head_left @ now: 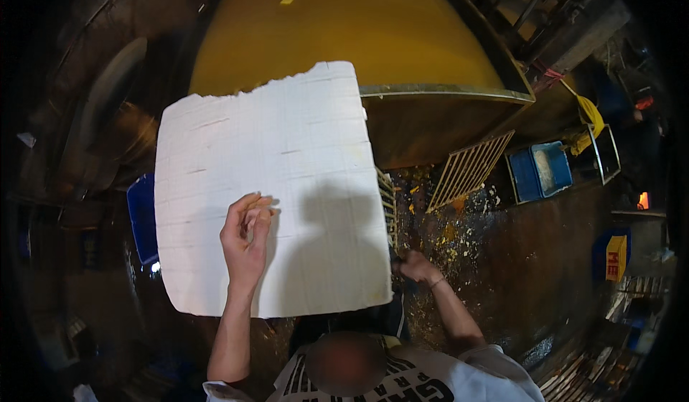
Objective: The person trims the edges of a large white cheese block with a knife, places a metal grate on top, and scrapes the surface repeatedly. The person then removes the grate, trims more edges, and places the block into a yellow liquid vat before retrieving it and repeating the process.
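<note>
A broad white slab [316,143], perhaps a stack of thin sheets, lies in front of me. Its far edge is ragged, and short creases or slits run across its top. Over its near left part is my left hand [245,240], fingers loosely curled and thumb apart from them, with nothing visible in it. Whether it touches the surface I cannot tell. My right hand [418,266] is just off the slab's near right edge, closed and slightly blurred. Something small and dark shows at its fingers, too unclear to name. My shadow falls across the slab.
Beyond the slab stands a large metal-rimmed tank [459,93] of yellow-brown liquid. To the right are a slatted rack [470,171], a blue crate [540,171] and a yellow cloth [590,123]. A blue container [141,215] shows at left. Scraps litter the wet floor [459,240].
</note>
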`<state>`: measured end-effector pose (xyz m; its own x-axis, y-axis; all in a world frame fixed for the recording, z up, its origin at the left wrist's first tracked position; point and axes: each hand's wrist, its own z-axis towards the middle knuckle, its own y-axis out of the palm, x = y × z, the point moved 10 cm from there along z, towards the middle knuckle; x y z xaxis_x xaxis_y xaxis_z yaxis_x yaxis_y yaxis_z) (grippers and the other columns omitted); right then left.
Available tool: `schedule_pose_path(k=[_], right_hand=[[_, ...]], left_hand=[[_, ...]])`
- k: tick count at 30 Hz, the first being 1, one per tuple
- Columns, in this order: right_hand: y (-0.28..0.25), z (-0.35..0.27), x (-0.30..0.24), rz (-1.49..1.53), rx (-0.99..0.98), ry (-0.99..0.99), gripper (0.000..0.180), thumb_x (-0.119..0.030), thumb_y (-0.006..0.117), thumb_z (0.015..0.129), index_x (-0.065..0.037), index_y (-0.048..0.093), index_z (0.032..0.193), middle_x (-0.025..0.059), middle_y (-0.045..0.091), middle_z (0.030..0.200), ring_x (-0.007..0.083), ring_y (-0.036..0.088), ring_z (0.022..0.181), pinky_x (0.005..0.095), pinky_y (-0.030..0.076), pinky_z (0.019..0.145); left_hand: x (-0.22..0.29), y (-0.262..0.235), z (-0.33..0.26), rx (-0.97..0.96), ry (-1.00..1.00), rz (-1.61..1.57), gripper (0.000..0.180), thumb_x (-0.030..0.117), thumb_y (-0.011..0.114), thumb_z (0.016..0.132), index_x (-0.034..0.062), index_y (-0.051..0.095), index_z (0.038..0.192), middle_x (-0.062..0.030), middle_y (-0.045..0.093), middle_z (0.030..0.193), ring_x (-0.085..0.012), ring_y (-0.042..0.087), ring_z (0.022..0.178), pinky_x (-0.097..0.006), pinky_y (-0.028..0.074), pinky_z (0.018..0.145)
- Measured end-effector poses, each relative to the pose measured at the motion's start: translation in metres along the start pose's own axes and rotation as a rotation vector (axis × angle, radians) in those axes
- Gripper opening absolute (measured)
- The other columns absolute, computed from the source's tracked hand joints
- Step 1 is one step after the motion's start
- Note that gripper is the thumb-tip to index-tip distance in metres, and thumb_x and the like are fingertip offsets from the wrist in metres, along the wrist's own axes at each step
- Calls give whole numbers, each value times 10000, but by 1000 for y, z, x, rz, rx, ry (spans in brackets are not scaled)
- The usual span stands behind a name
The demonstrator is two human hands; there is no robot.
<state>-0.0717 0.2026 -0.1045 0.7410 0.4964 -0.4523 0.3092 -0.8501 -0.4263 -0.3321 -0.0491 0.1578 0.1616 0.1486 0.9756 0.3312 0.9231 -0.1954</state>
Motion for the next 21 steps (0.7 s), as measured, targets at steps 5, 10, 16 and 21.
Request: schedule_pose_path(k=[5, 10, 16, 21], right_hand=[[-41, -85, 8, 32, 282, -87, 376, -77, 558, 843, -9, 628, 1207, 173, 691, 989, 221, 655, 825, 369, 536, 788], [-178, -189, -125, 298, 706, -219, 251, -123, 580, 931, -28, 503, 1150, 94, 580, 702, 155, 551, 624, 359, 465, 592], [-245, -132, -355, -465, 990, -755, 269, -122, 640, 883, -87, 678, 1147, 183, 695, 944, 403, 643, 880, 479, 517, 773], [-269, -42, -398, -637, 891, -579, 307, -80, 627, 826, -128, 732, 1111, 166, 706, 875, 359, 664, 792, 447, 539, 727]], left_hand=[[11, -29, 71, -100, 151, 79, 301, 8, 578, 926, -26, 567, 1224, -109, 688, 1086, -107, 616, 830, -260, 498, 789], [-4, -28, 157, -191, 142, 112, 341, 106, 606, 953, 3, 544, 1272, -76, 663, 1151, -121, 620, 951, -266, 486, 842], [-18, 16, 276, -248, 224, 79, 303, 139, 578, 965, -16, 595, 1223, -112, 659, 1175, -199, 621, 1053, -301, 476, 932], [-38, 59, 328, -457, 120, 188, 400, 272, 532, 999, -15, 609, 1268, -119, 659, 1222, -199, 589, 1158, -303, 437, 1002]])
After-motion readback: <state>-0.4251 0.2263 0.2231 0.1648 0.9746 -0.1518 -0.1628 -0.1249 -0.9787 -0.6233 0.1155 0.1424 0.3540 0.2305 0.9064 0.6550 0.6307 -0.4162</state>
